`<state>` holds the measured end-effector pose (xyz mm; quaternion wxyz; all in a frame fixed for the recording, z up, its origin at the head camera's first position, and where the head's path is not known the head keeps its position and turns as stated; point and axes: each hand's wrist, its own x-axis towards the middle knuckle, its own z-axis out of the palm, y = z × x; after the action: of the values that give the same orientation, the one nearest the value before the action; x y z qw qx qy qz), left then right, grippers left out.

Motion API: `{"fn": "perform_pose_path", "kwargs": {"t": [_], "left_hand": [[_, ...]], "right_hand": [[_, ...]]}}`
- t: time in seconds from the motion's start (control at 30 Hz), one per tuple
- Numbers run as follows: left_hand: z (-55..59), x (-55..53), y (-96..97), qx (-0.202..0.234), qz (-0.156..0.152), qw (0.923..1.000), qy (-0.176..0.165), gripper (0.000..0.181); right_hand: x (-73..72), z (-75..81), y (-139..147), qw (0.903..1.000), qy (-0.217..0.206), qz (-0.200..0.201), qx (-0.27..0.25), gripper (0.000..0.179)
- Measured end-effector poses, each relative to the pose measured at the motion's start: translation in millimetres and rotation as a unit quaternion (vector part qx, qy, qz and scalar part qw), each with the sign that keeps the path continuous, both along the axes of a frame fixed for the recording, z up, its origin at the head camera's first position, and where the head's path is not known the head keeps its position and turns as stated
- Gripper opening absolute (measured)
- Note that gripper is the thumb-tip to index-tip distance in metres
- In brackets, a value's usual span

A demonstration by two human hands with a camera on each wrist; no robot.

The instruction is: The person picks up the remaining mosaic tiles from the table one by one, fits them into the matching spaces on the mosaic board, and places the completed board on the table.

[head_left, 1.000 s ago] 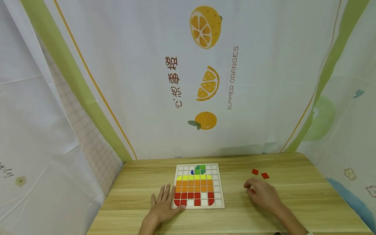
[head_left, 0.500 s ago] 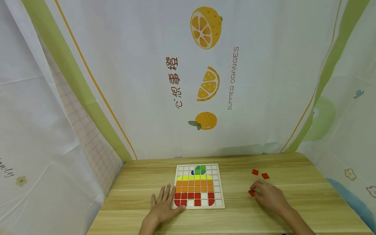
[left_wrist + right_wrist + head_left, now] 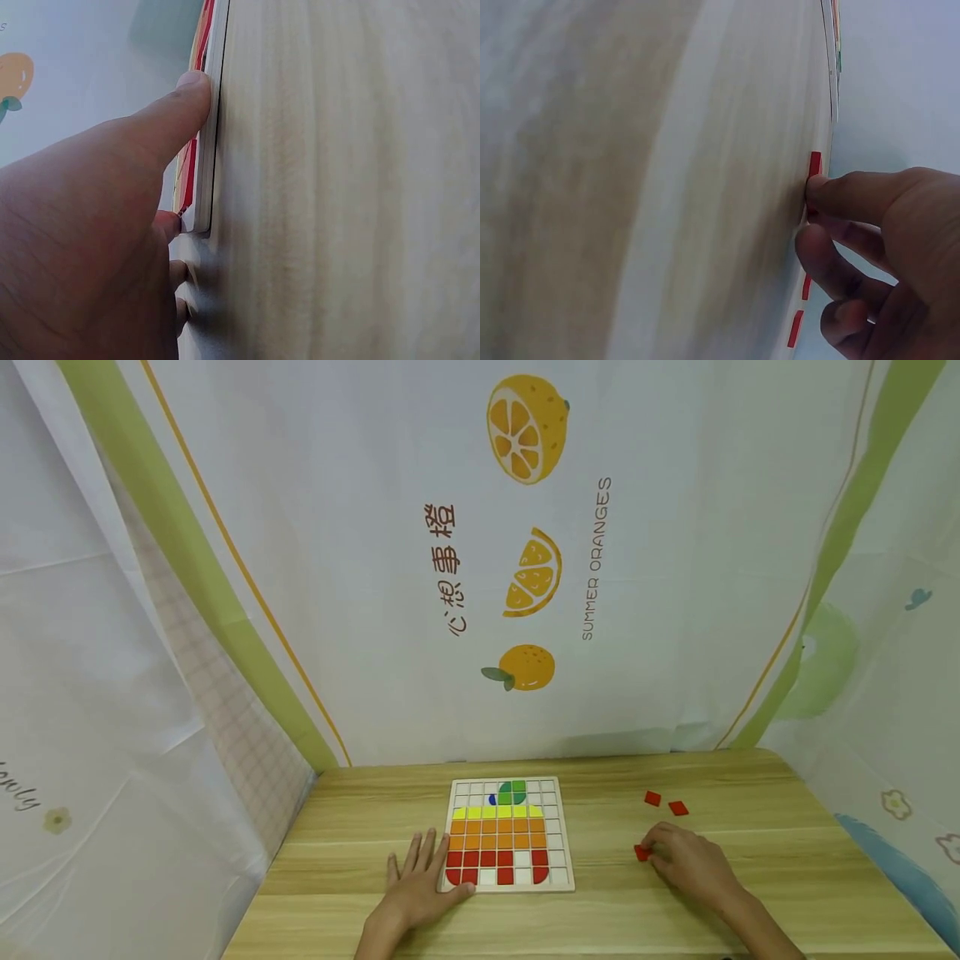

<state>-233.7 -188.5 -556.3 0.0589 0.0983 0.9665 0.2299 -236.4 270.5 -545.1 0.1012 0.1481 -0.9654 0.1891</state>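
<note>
A white gridded puzzle board [image 3: 557, 858] lies on the table, filled with coloured tiles in red, orange, yellow and green and a small blue piece. My left hand [image 3: 416, 893] rests with spread fingers at the board's near left corner; its thumb [image 3: 193, 94] lies on the front rim in the left wrist view. To the right of the board, my right hand [image 3: 693, 864] pinches a red square tile [image 3: 642, 853] at the tabletop. In the right wrist view the thumb presses on this red tile [image 3: 815, 163], with the other fingers bent behind it.
Two more loose red tiles, one [image 3: 652, 798] left of the other [image 3: 678, 808], lie beyond my right hand. Within the red rows of the board, white cells [image 3: 522, 859] show. A white curtain [image 3: 375, 610] with printed oranges hangs behind the wooden table [image 3: 360, 814].
My right hand has shifted right and slightly nearer, uncovering the red tile, and its fingers have come onto that tile's edge. The left hand and board stay put.
</note>
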Motion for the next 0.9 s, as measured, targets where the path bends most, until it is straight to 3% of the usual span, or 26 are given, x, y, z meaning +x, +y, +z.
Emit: {"fn": "perform_pose_path", "kwargs": {"t": [0.07, 0.23, 0.43, 0.67, 0.9], "left_hand": [[-7.2, -1.8, -1.4, 0.005, -0.002, 1.0000, 0.007, 0.106], [-12.1, -3.0, -1.8, 0.006, 0.000, 0.9999, 0.014, 0.106], [-6.2, -0.9, -1.5, 0.015, -0.003, 0.9997, 0.017, 0.104], [5.9, 3.5, 0.8, 0.023, -0.004, 0.9997, -0.004, 0.106], [8.3, 4.3, 0.7, 0.014, -0.004, 0.9998, -0.011, 0.105]], "right_hand": [[-0.1, -0.1, 0.1, 1.0000, 0.005, 0.000, 0.003, 0.020], [0.0, 0.7, -0.5, 1.0000, 0.008, -0.001, 0.003, 0.018], [1.2, 1.5, -1.4, 1.0000, 0.003, -0.006, -0.005, 0.018], [1.7, 2.1, -1.1, 0.9999, -0.004, -0.002, -0.012, 0.017], [1.0, 3.5, -2.5, 0.9998, -0.013, -0.006, -0.017, 0.016]]}}
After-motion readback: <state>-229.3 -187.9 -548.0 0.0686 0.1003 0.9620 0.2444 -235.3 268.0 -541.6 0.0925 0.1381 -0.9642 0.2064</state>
